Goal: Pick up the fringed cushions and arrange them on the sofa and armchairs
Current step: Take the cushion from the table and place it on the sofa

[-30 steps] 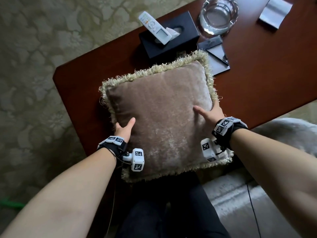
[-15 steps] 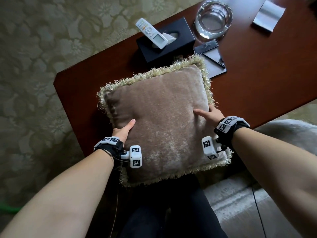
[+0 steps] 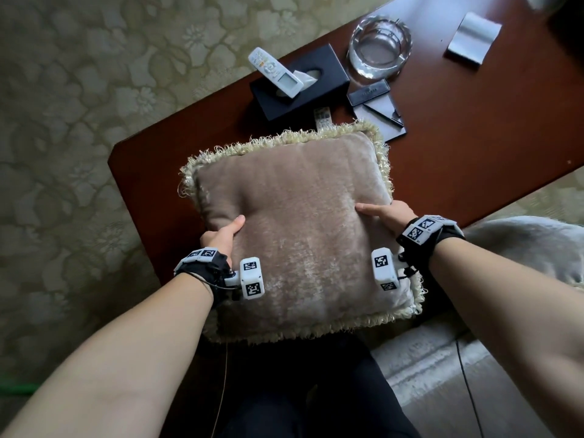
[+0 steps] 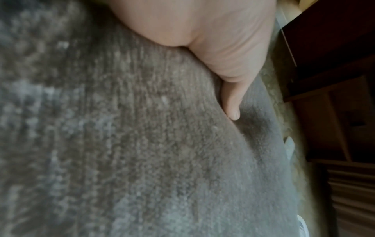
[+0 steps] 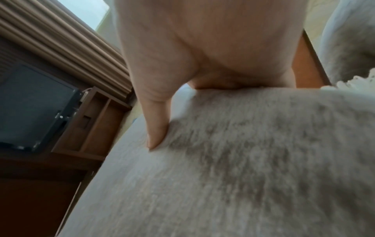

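Observation:
A square tan velvet cushion [image 3: 300, 229] with a pale fringe is held in the air over the near end of a dark wooden table [image 3: 474, 147]. My left hand [image 3: 221, 233] grips its left edge, thumb pressed into the top face, the other fingers hidden beneath. My right hand [image 3: 387, 213] grips the right edge the same way. In the left wrist view the thumb [image 4: 231, 102] dents the plush fabric [image 4: 142, 144]. The right wrist view shows the thumb [image 5: 156, 128] digging into the cushion [image 5: 243, 160].
On the table beyond the cushion stand a black tissue box [image 3: 300, 80] with a white remote [image 3: 273, 71] on it, a glass ashtray [image 3: 379, 49], dark flat items [image 3: 376, 102] and a grey pad [image 3: 472, 37]. Pale upholstery [image 3: 521, 248] lies at the right. Patterned carpet [image 3: 79, 121] covers the left.
The cushion, held in both hands, has shifted slightly toward me and away from the tissue box. Both grips stay the same.

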